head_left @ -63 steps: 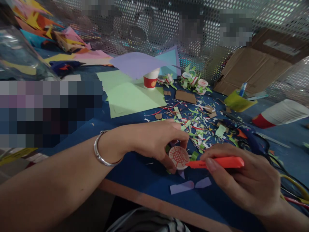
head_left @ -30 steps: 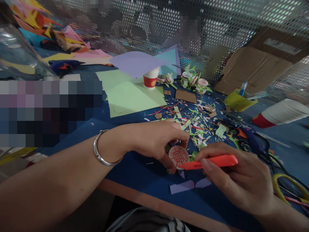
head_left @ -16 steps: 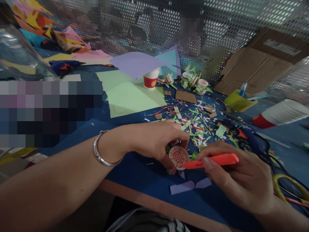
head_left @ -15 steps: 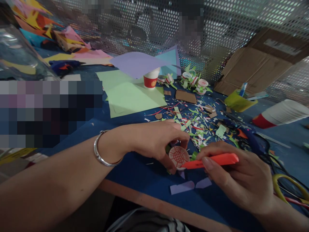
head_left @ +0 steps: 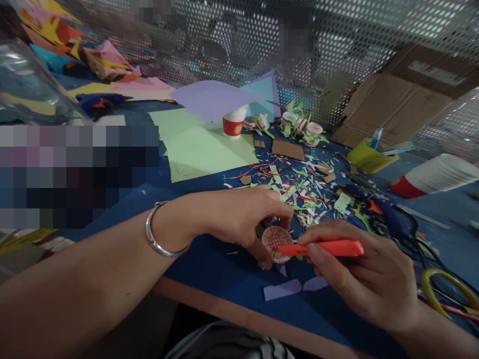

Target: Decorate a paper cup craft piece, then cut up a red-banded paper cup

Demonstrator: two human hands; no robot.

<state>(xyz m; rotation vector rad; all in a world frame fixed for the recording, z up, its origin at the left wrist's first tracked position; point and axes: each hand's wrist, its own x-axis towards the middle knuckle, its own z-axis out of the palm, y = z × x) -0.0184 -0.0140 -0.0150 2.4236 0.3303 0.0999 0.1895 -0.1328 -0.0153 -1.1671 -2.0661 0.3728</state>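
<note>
My left hand (head_left: 258, 219) is closed around a small paper cup piece (head_left: 275, 238), a white disc facing me with a red pattern drawn on it. Between thumb and fingers, my right hand (head_left: 359, 274) grips an orange-red marker (head_left: 333, 248) whose tip rests at the disc's face. Some green paper shows beside the disc, partly hidden by the hands. Below them lie two purple paper strips (head_left: 282, 289) on the blue table (head_left: 224, 269).
Paper scraps (head_left: 310, 194) litter the table ahead. Behind are a green sheet (head_left: 209, 154), a red-and-white paper cup (head_left: 234, 122) and several finished-looking pieces (head_left: 312, 132). At right stand stacked cups (head_left: 445, 172), a yellow container (head_left: 372, 155), a glue gun (head_left: 398, 214) and scissors (head_left: 430, 289).
My right hand has shifted slightly left, bringing the marker tip further across the disc's face. My left hand keeps its hold in the same place.
</note>
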